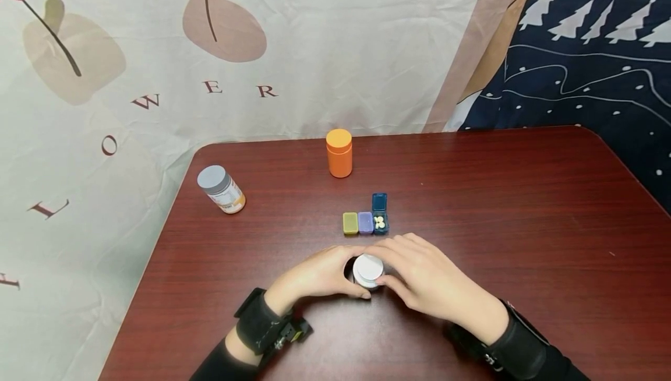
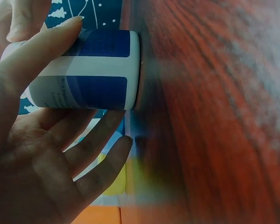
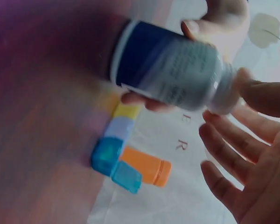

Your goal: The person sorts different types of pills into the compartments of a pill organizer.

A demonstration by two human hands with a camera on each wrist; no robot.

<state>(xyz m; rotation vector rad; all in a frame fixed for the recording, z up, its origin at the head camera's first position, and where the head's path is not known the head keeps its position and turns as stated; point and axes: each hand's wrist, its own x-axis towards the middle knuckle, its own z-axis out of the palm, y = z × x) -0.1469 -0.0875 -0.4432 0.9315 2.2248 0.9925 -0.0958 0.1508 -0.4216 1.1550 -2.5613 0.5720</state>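
Near the front middle of the table stands an upright white pill bottle (image 2: 93,67) with a blue and white label. My left hand (image 1: 320,273) holds its body, thumb on one side and fingers on the other. Thumb and fingertips of my right hand (image 1: 419,273) pinch the white cap (image 1: 368,268) on top; its other fingers spread loosely. Just beyond the hands lies a small pill organizer (image 1: 365,222) with yellow, purple and dark blue compartments. Its blue lid (image 1: 380,201) stands up, and several pale pills (image 1: 380,222) lie in that compartment.
An orange bottle (image 1: 339,157) with an orange cap stands at the table's back edge. Toward the back left is a white bottle with a grey cap (image 1: 220,190). A printed light cloth (image 1: 335,49) hangs behind the dark red table (image 1: 498,206).
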